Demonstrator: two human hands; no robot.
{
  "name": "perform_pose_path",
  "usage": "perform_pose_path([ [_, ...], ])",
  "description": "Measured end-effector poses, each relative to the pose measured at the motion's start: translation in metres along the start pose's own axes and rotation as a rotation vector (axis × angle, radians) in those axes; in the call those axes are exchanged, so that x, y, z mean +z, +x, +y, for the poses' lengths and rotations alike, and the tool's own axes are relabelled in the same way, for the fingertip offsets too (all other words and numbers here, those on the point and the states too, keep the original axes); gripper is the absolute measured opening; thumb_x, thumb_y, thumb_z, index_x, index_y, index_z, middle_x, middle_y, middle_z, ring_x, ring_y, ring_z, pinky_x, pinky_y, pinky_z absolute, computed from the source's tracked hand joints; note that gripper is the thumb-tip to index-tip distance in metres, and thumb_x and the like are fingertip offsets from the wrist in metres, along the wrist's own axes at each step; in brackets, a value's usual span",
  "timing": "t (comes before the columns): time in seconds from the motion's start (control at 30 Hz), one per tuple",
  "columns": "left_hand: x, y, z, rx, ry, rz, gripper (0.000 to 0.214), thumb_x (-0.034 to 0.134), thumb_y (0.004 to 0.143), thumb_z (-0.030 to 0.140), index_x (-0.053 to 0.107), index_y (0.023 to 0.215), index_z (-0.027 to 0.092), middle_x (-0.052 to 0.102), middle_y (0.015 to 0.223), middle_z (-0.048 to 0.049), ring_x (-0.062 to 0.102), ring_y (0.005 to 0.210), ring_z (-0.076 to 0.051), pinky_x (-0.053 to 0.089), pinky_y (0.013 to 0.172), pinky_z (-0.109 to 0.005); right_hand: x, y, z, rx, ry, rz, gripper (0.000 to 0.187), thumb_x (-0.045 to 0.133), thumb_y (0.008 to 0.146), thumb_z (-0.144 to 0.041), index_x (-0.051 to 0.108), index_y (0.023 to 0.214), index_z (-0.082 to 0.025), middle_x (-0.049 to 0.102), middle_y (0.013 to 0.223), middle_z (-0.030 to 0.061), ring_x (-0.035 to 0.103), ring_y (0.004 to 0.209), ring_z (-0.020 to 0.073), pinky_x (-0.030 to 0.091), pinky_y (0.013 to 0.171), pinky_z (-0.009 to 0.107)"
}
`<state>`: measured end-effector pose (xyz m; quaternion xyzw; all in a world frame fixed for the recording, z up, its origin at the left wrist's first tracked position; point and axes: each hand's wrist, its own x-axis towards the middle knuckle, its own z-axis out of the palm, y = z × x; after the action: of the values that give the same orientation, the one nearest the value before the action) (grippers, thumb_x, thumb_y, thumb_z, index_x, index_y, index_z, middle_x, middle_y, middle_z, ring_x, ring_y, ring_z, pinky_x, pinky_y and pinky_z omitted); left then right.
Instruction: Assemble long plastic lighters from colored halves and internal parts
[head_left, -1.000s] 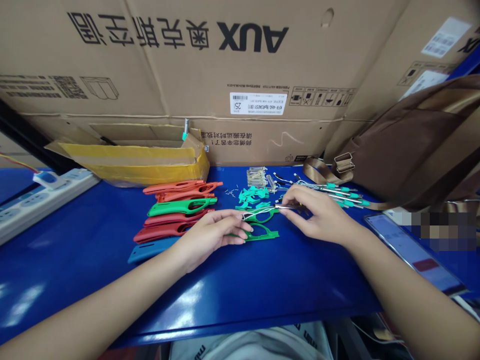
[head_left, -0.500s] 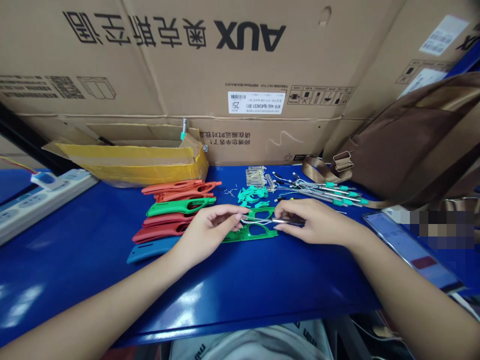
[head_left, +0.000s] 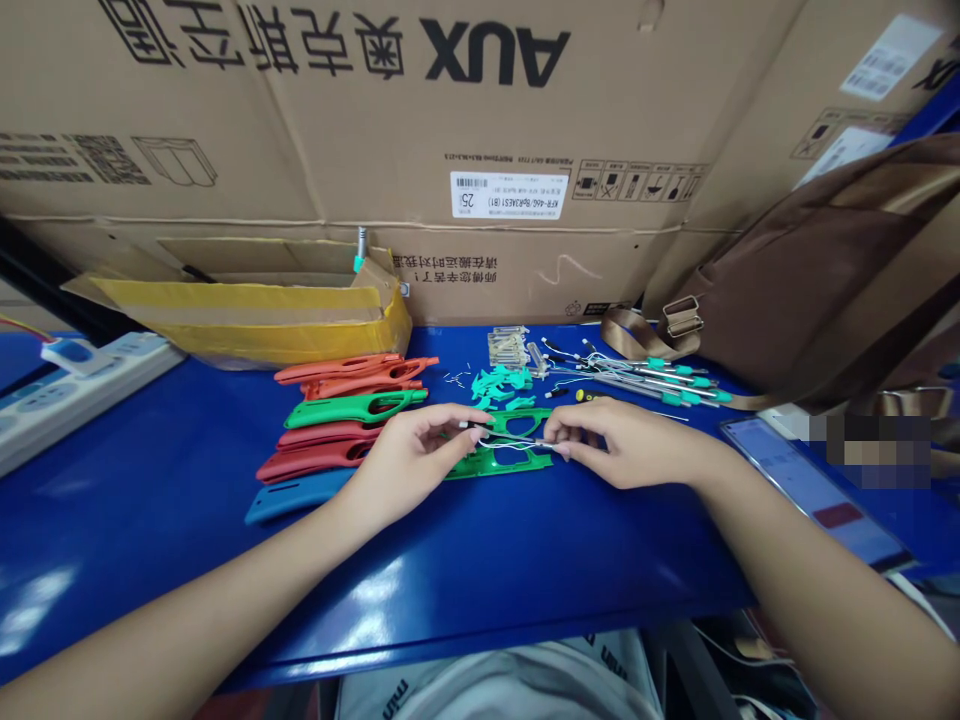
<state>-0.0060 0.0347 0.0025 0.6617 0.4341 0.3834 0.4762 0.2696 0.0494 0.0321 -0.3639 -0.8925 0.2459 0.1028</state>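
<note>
A green plastic handle shell [head_left: 501, 461] lies flat on the blue table [head_left: 525, 560] between my hands. A thin metal rod with white wire [head_left: 508, 437] lies across it. My left hand [head_left: 409, 462] pinches the rod's left end, fingers closed. My right hand [head_left: 626, 440] pinches its right end, fingers closed too. A second green shell [head_left: 517, 421] lies just behind the first.
Red, green and blue shells [head_left: 341, 425] are stacked left of my hands. Teal clips [head_left: 499, 384], clear parts [head_left: 510, 348] and teal-tipped rods [head_left: 649, 380] lie behind. A phone [head_left: 814, 490] and brown bag [head_left: 825, 280] are at right, a power strip [head_left: 67, 375] at left, cardboard boxes [head_left: 465, 150] behind.
My right hand brought the metal rod left and down over the green shell. My left hand lifted its fingers off the shell and took the rod's left end.
</note>
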Motion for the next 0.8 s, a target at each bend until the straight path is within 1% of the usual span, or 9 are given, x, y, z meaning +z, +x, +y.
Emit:
perform_pose_path([
  [0.1, -0.0002, -0.0003, -0.0004, -0.006, 0.009, 0.007, 0.026, 0.073, 0.085, 0.035, 0.077, 0.103, 0.016, 0.077, 0.091, -0.0058, 0.065, 0.074, -0.015, 0.052, 0.068, -0.026, -0.0020, -0.0009, -0.0016, 0.016, -0.013, -0.044, 0.016, 0.052, 0.098, -0.021, 0.067, 0.106, -0.021, 0.073, 0.092, 0.0033, 0.064, 0.080, 0.0168, 0.045, 0.072, 0.028],
  [0.2, -0.0008, -0.0011, -0.0011, -0.003, 0.027, 0.004, 0.027, 0.072, 0.085, 0.035, 0.077, 0.103, 0.017, 0.077, 0.090, -0.0054, 0.065, 0.074, -0.015, 0.052, 0.068, -0.026, -0.0036, -0.0014, -0.0035, 0.028, -0.017, -0.065, 0.016, 0.053, 0.098, -0.022, 0.066, 0.106, -0.021, 0.071, 0.091, 0.0028, 0.061, 0.078, 0.0163, 0.044, 0.071, 0.027],
  [0.33, -0.0010, -0.0015, -0.0018, 0.017, 0.090, -0.012, 0.024, 0.070, 0.087, 0.035, 0.079, 0.103, 0.019, 0.078, 0.091, -0.0052, 0.065, 0.074, -0.016, 0.052, 0.069, -0.027, -0.0040, -0.0014, -0.0033, 0.034, -0.007, -0.060, 0.015, 0.055, 0.097, -0.024, 0.066, 0.107, -0.021, 0.068, 0.086, 0.0021, 0.059, 0.074, 0.0159, 0.042, 0.067, 0.027],
  [0.47, -0.0008, -0.0016, -0.0020, 0.025, 0.130, -0.005, 0.024, 0.070, 0.087, 0.035, 0.079, 0.102, 0.019, 0.077, 0.088, -0.0049, 0.064, 0.071, -0.016, 0.050, 0.067, -0.027, -0.0042, -0.0012, -0.0022, 0.034, -0.002, -0.071, 0.018, 0.051, 0.100, -0.025, 0.065, 0.109, -0.021, 0.070, 0.092, 0.0039, 0.061, 0.080, 0.0176, 0.044, 0.072, 0.028],
  [0.63, -0.0011, -0.0026, -0.0021, 0.021, 0.120, 0.005, 0.024, 0.070, 0.087, 0.035, 0.078, 0.101, 0.018, 0.076, 0.086, -0.0049, 0.062, 0.069, -0.015, 0.049, 0.065, -0.026, -0.0047, -0.0015, -0.0030, 0.014, 0.025, -0.063, 0.025, 0.042, 0.105, -0.030, 0.064, 0.110, -0.020, 0.070, 0.099, 0.0057, 0.061, 0.087, 0.0185, 0.045, 0.077, 0.030],
  [0.8, -0.0009, -0.0019, -0.0008, 0.026, 0.104, 0.016, 0.023, 0.071, 0.086, 0.035, 0.078, 0.100, 0.019, 0.075, 0.085, -0.0042, 0.061, 0.068, -0.014, 0.048, 0.064, -0.025, -0.0041, -0.0024, -0.0012, -0.025, 0.028, -0.023, 0.021, 0.046, 0.104, -0.028, 0.064, 0.111, -0.020, 0.071, 0.100, 0.0063, 0.063, 0.087, 0.0192, 0.046, 0.078, 0.031],
])
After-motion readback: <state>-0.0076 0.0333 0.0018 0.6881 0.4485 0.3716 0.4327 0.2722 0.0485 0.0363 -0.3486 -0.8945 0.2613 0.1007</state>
